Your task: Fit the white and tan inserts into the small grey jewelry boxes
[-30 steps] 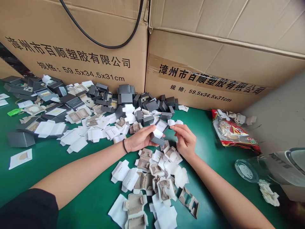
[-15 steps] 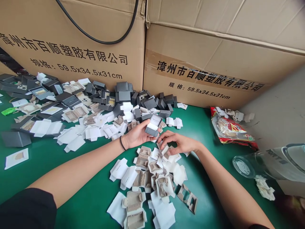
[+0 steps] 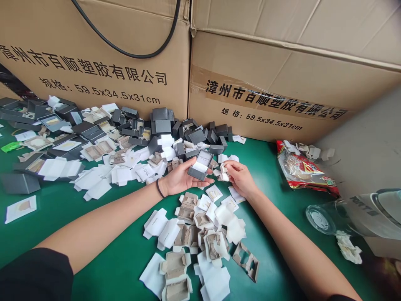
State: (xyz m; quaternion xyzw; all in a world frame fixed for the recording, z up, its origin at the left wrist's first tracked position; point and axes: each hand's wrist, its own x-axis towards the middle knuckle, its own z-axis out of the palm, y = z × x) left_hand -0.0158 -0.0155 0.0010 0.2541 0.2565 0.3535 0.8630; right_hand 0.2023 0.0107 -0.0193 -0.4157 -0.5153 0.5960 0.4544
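Observation:
My left hand [image 3: 176,179] is closed round a small dark grey jewellery box [image 3: 196,172], its lid raised and a white lining showing inside. Just right of it, my right hand [image 3: 242,179] pinches a folded white cardboard insert [image 3: 223,172] between thumb and fingers. The insert is close to the box; whether they touch I cannot tell. Below both hands lies a heap of loose folded inserts [image 3: 187,236], some white side up, others showing grey-brown board. A few small printed cards [image 3: 214,193] lie at the top of that heap.
Many dark grey boxes [image 3: 161,126] and white inserts [image 3: 90,177] are piled along the back left. Two large cartons [image 3: 125,37] stand behind. To the right are a red snack bag [image 3: 308,171], a clear plastic cup [image 3: 341,215] and a crumpled tissue [image 3: 348,247].
My right hand has lifted a white insert from the heap and brought it up beside the box, uncovering small cards. My left hand still holds the box, shifted slightly left.

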